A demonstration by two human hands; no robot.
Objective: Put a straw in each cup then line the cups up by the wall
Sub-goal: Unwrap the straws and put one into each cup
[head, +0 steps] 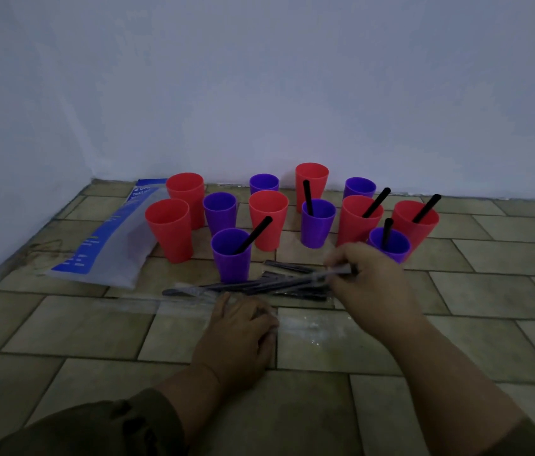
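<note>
A wrapped straw [259, 282] is pinched at its right end by the curled fingers of the right hand [369, 279], held low over a loose pile of dark straws [295, 289] lying on the floor. The left hand [241, 334] is laid palm down on a clear plastic wrapper [312, 327], its fingers bent and pressed together against the film; whether anything is gripped beneath them cannot be told.

Twelve cups are gathered in a loose cluster behind the pile, close to the wall [259, 77] but not lined up. Black straws are seen in five of them: the front purple cup [230, 258], a purple cup [317, 225] in the middle, a red cup [356, 222], a red cup [415, 222] at the far right, and a small purple cup [389, 245] just behind the right hand. The remaining red and purple cups are without straws.

The floor [490, 291] is covered in pale tan tiles laid like bricks. A plain pale wall rises behind, meeting another at the left corner. The light is dim.

A blue and white plastic bag [108, 245] lies flat left of the cups; the letters "TRAIL" can be read near its top, the rest being too blurred.
</note>
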